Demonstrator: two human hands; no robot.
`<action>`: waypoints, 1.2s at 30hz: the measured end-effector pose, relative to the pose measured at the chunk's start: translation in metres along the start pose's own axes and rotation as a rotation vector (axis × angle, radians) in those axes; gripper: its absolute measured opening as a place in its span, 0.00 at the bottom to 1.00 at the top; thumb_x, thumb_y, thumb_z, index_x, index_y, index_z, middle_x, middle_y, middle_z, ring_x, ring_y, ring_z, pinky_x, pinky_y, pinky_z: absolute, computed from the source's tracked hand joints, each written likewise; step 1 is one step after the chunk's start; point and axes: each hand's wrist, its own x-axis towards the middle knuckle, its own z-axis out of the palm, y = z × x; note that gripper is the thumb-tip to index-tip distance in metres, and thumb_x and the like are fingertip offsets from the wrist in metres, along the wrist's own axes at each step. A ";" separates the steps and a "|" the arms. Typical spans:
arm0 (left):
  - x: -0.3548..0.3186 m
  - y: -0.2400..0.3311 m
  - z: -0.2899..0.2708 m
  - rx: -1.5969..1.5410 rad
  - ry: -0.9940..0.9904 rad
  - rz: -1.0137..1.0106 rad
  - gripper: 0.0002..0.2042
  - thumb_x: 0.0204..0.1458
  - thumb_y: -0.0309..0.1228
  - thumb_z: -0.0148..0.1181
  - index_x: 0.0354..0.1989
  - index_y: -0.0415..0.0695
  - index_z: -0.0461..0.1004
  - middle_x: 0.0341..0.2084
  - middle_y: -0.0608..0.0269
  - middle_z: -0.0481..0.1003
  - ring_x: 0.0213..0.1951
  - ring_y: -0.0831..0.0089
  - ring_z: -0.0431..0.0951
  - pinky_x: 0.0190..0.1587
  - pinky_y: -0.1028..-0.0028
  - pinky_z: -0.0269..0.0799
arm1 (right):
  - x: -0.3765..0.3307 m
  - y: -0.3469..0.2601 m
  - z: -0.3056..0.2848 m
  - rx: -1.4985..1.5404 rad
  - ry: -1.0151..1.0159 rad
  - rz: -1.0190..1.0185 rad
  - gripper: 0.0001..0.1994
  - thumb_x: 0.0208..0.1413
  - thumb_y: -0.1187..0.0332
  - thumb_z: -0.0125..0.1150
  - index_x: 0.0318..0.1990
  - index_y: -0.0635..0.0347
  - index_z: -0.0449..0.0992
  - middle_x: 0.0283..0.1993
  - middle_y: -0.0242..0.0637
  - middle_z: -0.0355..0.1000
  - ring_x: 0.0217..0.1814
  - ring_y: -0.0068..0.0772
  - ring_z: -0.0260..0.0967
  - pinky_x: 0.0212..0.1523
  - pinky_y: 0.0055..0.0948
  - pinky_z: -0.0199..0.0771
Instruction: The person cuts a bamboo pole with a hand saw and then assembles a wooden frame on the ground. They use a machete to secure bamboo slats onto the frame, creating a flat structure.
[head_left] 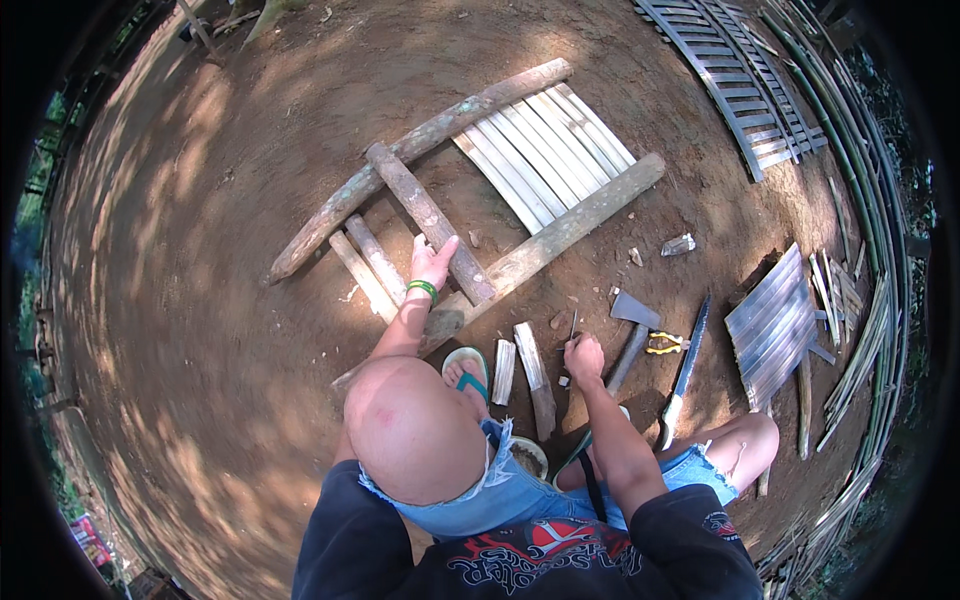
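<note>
My left hand (431, 262), with a green band at the wrist, rests with fingers spread on a short round log (428, 220) that lies across two long wooden rails (420, 148). Pale split bamboo slats (545, 150) are laid side by side between the rails. My right hand (584, 355) is closed around a small thin tool, likely a nail or knife, just above the ground. A hatchet (632, 330) lies right beside that hand. Two short split wood pieces (530, 375) lie near my sandalled foot (467, 372).
A saw (686, 365) and yellow-handled pliers (664, 344) lie on the dirt to the right. A stack of flat slats (772, 325) sits further right. Finished slat panels (735, 75) lie at top right, and long bamboo poles (865, 200) curve along the right edge.
</note>
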 end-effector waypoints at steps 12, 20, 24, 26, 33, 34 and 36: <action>-0.013 0.009 0.013 0.333 0.258 0.164 0.45 0.51 0.41 0.73 0.73 0.42 0.51 0.53 0.39 0.71 0.58 0.51 0.72 0.63 0.54 0.65 | 0.000 -0.077 -0.053 0.478 0.076 -0.108 0.10 0.60 0.70 0.61 0.46 0.66 0.77 0.30 0.42 0.78 0.31 0.40 0.77 0.40 0.38 0.79; -0.028 0.047 0.009 0.873 0.110 0.889 0.15 0.57 0.25 0.58 0.53 0.45 0.75 0.61 0.54 0.69 0.71 0.51 0.59 0.73 0.48 0.54 | -0.023 -0.179 -0.130 1.028 -0.217 -0.516 0.09 0.67 0.71 0.60 0.48 0.66 0.81 0.33 0.31 0.75 0.32 0.15 0.69 0.33 0.21 0.72; -0.024 0.042 0.010 0.768 0.025 0.971 0.06 0.57 0.22 0.55 0.42 0.41 0.74 0.47 0.50 0.78 0.62 0.51 0.72 0.70 0.53 0.64 | -0.018 -0.202 -0.130 0.851 -0.235 -0.607 0.08 0.67 0.72 0.58 0.46 0.67 0.81 0.32 0.33 0.76 0.31 0.20 0.72 0.34 0.24 0.74; -0.021 0.038 0.013 0.759 0.027 0.929 0.06 0.58 0.22 0.55 0.42 0.41 0.74 0.44 0.48 0.78 0.61 0.51 0.73 0.70 0.52 0.63 | -0.015 -0.209 -0.124 0.706 -0.182 -0.696 0.09 0.67 0.72 0.57 0.45 0.68 0.80 0.31 0.37 0.77 0.30 0.25 0.74 0.34 0.26 0.75; -0.023 0.039 0.016 0.716 0.036 0.924 0.05 0.59 0.22 0.53 0.41 0.41 0.74 0.44 0.46 0.78 0.60 0.50 0.74 0.69 0.50 0.64 | -0.009 -0.209 -0.106 0.598 -0.133 -0.745 0.08 0.66 0.73 0.56 0.43 0.69 0.79 0.29 0.45 0.77 0.30 0.37 0.77 0.35 0.33 0.76; -0.023 0.040 0.016 0.712 0.036 0.923 0.05 0.59 0.22 0.54 0.41 0.41 0.74 0.44 0.46 0.78 0.60 0.50 0.74 0.69 0.51 0.64 | -0.008 -0.209 -0.105 0.590 -0.133 -0.746 0.08 0.65 0.73 0.56 0.43 0.69 0.79 0.30 0.46 0.77 0.31 0.39 0.77 0.36 0.35 0.76; -0.024 0.040 0.016 0.706 0.037 0.920 0.05 0.59 0.22 0.54 0.42 0.41 0.74 0.44 0.46 0.78 0.60 0.50 0.74 0.69 0.51 0.64 | -0.006 -0.209 -0.104 0.573 -0.132 -0.749 0.08 0.65 0.73 0.57 0.43 0.69 0.79 0.32 0.48 0.77 0.33 0.45 0.78 0.38 0.37 0.77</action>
